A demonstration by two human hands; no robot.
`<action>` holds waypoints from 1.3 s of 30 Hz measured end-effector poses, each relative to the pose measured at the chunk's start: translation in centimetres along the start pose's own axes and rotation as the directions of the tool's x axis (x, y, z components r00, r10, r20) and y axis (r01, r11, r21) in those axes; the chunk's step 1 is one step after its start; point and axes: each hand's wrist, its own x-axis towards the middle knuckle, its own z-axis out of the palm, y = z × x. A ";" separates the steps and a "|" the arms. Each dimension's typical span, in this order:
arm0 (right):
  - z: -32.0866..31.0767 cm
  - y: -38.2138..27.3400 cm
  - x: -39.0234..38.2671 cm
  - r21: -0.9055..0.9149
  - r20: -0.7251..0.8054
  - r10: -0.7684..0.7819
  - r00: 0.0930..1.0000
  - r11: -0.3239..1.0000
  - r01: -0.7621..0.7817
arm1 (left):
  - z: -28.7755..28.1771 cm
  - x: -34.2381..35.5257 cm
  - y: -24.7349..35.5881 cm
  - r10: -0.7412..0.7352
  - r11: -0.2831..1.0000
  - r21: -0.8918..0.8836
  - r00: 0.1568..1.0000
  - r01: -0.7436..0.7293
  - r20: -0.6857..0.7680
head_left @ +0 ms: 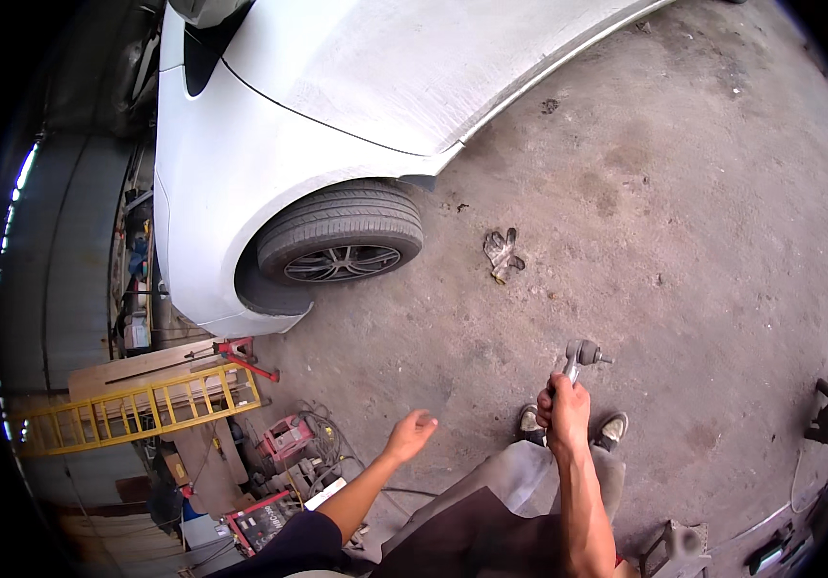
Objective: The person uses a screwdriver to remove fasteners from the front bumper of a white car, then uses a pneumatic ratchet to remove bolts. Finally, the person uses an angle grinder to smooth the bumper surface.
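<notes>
Risking, perhaps, a trip over the cables (333, 435) if stepping left, or a drop onto the concrete floor (703, 270) if loosening grip. Holding nothing visible in the loosely open left hand (410, 436); gripping a round-headed metal piece (582, 354) in the closed right hand (568, 412), ahead of the shoes (613, 429).

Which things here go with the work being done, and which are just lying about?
Seemingly in use:
metal tool, gripped in the right hand
white car, perhaps, though untouched

Seemingly just lying about:
dirty glove
yellow ladder
</notes>
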 end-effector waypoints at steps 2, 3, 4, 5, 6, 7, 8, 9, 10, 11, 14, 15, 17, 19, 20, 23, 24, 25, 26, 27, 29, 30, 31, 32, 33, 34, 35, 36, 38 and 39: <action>5.6 -3.0 0.3 -0.176 -0.048 -0.240 0.970 0.957 0.228 | -4.2 3.4 3.2 0.040 0.997 -0.068 0.995 -0.046 -0.087; 7.0 -3.8 1.5 -0.264 -0.016 -0.434 0.901 0.871 0.415 | -6.1 5.0 5.1 0.060 0.993 -0.095 0.989 -0.073 -0.133; 9.3 -4.9 2.8 -0.189 -0.034 -0.625 0.780 0.770 0.609 | -7.6 7.1 7.3 0.098 0.990 -0.082 0.983 -0.112 -0.157; 10.4 -5.4 5.5 -0.213 -0.021 -0.716 0.698 0.685 0.697 | -8.5 9.1 9.0 0.128 0.987 -0.072 0.977 -0.142 -0.170; 11.5 -5.9 8.8 -0.238 -0.007 -0.796 0.605 0.589 0.773 | -9.2 11.4 10.6 0.160 0.983 -0.062 0.971 -0.173 -0.180; 12.6 -5.4 13.4 -0.297 -0.021 -0.828 0.560 0.540 0.788 | -9.5 13.6 11.1 0.217 0.975 0.008 0.952 -0.220 -0.216; 13.6 -5.4 17.8 -0.359 -0.027 -0.863 0.504 0.479 0.801 | -9.6 16.3 12.0 0.286 0.958 0.075 0.926 -0.276 -0.245; 14.8 -6.2 21.1 -0.529 -0.005 -0.757 0.653 0.556 0.641 | -9.3 20.1 13.5 0.378 0.926 0.136 0.882 -0.353 -0.282; 15.7 -6.9 24.1 -0.683 -0.030 -0.621 0.783 0.585 0.437 | -8.8 23.4 15.7 0.463 0.885 0.202 0.842 -0.421 -0.275; 16.4 -7.0 27.3 -0.681 -0.057 -0.606 0.793 0.605 0.413 | -8.3 26.3 17.4 0.535 0.840 0.268 0.805 -0.473 -0.257; 18.5 -5.8 34.2 -0.645 -0.063 -0.596 0.800 0.636 0.423 | -7.3 35.9 20.5 0.707 0.705 0.315 0.668 -0.635 -0.235; 19.3 -5.5 36.0 -0.633 -0.039 -0.618 0.785 0.623 0.459 | -7.5 38.8 21.2 0.756 0.650 0.373 0.612 -0.662 -0.233; 20.4 -4.8 40.2 -0.626 -0.014 -0.614 0.789 0.620 0.472 | -8.2 43.9 22.2 0.873 0.478 0.516 0.449 -0.711 -0.189; 22.0 -4.0 43.9 -0.640 0.020 -0.621 0.784 0.594 0.486 | -9.3 47.6 22.7 0.943 0.315 0.622 0.311 -0.717 -0.119; 22.4 -3.8 45.6 -0.647 0.032 -0.626 0.779 0.581 0.493 | -9.7 49.3 22.9 0.962 0.248 0.647 0.263 -0.721 -0.075; 23.7 -3.2 49.6 -0.478 0.051 -0.796 0.603 0.511 0.715 | -10.7 52.5 23.1 0.981 0.150 0.698 0.191 -0.700 -0.019; 24.1 -2.9 50.8 -0.432 0.051 -0.845 0.533 0.463 0.774 | -11.1 53.2 23.1 0.984 0.137 0.710 0.178 -0.690 -0.017; 24.4 -3.0 51.8 -0.288 0.098 -0.910 0.403 0.362 0.887 | -11.2 53.3 23.2 0.991 0.089 0.724 0.137 -0.684 0.008; 25.3 -2.7 52.9 -0.152 0.070 -0.951 0.301 0.289 0.945 | -11.2 53.5 23.2 0.989 0.111 0.729 0.144 -0.675 -0.017; 25.2 -2.5 55.0 -0.220 0.123 -0.976 0.181 0.151 0.964 | -11.1 53.3 23.4 0.988 0.131 0.735 0.149 -0.665 -0.041; 25.6 -2.8 57.4 -0.373 0.231 -0.959 0.165 0.069 0.925 | -10.7 53.0 23.5 0.982 0.172 0.744 0.168 -0.646 -0.082; 25.7 -3.5 58.0 -0.469 0.266 -0.931 0.252 0.103 0.877 | -10.6 53.3 24.1 0.986 0.157 0.758 0.140 -0.633 -0.088; 25.7 -3.2 58.3 -0.571 0.284 -0.882 0.377 0.160 0.805 | -10.6 53.4 23.9 0.985 0.162 0.766 0.151 -0.622 -0.086; 25.5 -3.2 58.2 -0.563 0.276 -0.877 0.393 0.184 0.806 | -10.4 53.5 23.8 0.984 0.163 0.773 0.158 -0.613 -0.083; 25.1 -3.6 57.8 -0.556 0.264 -0.874 0.408 0.207 0.805 | -10.0 53.5 23.7 0.981 0.180 0.784 0.170 -0.594 -0.096; 25.1 -3.8 57.1 -0.554 0.238 -0.871 0.429 0.241 0.797 | -10.0 53.8 23.6 0.978 0.188 0.790 0.186 -0.583 -0.096; 25.1 -3.9 55.7 -0.488 0.213 -0.893 0.395 0.253 0.836 | -10.1 53.8 23.2 0.974 0.203 0.797 0.204 -0.569 -0.102; 24.4 -3.7 54.1 -0.382 0.279 -0.893 0.352 0.233 0.894 | -10.3 53.7 22.9 0.971 0.207 0.796 0.218 -0.569 -0.097; 25.3 -4.0 52.1 -0.016 -0.072 -0.990 0.120 0.121 0.993 | -10.4 53.6 22.9 0.966 0.213 0.805 0.244 -0.553 -0.087; 25.3 -4.1 51.7 0.115 -0.061 -0.998 -0.030 -0.037 0.993 | -10.8 53.5 22.5 0.961 0.212 0.825 0.264 -0.524 -0.080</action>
